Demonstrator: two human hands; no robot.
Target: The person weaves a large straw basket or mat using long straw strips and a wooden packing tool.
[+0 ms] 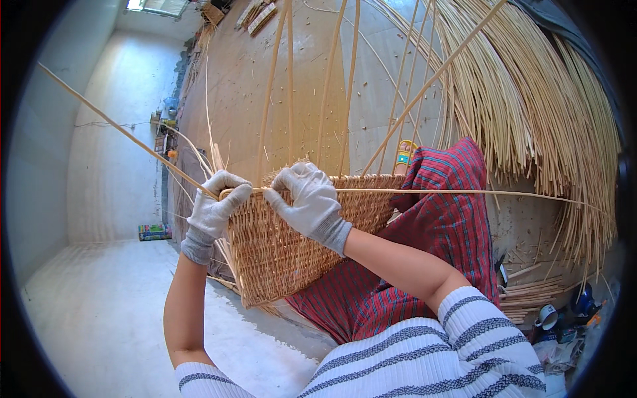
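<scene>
A woven wicker basket (285, 242) leans across my lap, tilted, its rim turned up toward my hands. My left hand (217, 199), in a white knitted glove, is closed at the basket's left corner, thumb and fingers pinching a cane strand at the rim. Farther right on the same rim, my gloved right hand (306, 197) is closed around the long cane strand (458, 192), which runs out past it to the right. Several upright cane stakes (325, 86) rise from the far rim, and one slants out to the left. The fingertips are partly hidden.
A large heap of long cane rods (524, 99) lies at the far right. Red plaid cloth (444, 232) covers my lap, with a sandalled foot (405, 156) beyond. Cane scraps litter the floor (232, 99). A pale wall (109, 139) stands left; a cup (547, 317) sits lower right.
</scene>
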